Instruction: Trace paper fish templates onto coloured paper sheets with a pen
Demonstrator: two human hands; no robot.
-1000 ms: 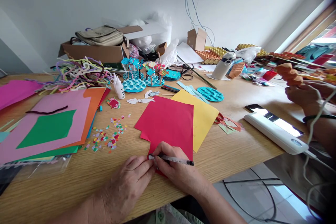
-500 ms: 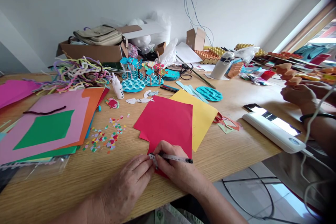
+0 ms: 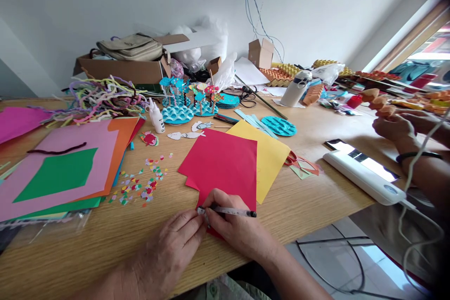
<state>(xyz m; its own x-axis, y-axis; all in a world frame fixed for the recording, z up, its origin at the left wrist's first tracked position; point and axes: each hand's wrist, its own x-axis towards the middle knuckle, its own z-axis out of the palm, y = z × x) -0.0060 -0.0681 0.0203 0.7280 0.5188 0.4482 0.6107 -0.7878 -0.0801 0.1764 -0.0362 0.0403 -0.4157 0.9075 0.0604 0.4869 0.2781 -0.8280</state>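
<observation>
My right hand (image 3: 234,225) is closed around a black-capped pen (image 3: 234,211), its tip over a small white paper cutout (image 3: 205,218). This cutout lies on the lower end of the red paper (image 3: 225,164). Beside it, my left hand (image 3: 177,243) rests with fingers together, fingertips touching the cutout's left edge; most of the piece is hidden by my fingers. Yellow paper (image 3: 270,159) sticks out from under the red sheet. Above the red paper lie white fish cutouts (image 3: 186,135), a glue bottle (image 3: 156,117) and a red paper fish (image 3: 149,138).
Coloured sheets (image 3: 73,178) and paper bits (image 3: 149,187) lie left. Red-handled scissors (image 3: 291,158) are right of the yellow paper. A white power bank-like device (image 3: 363,177) sits by the right edge. Another person's hands (image 3: 397,126) hold an orange carton piece (image 3: 378,101).
The view has shifted slightly. My hands keep nearly the same pose on the cutout, with the pen still held. The other person's hands have moved slightly.
</observation>
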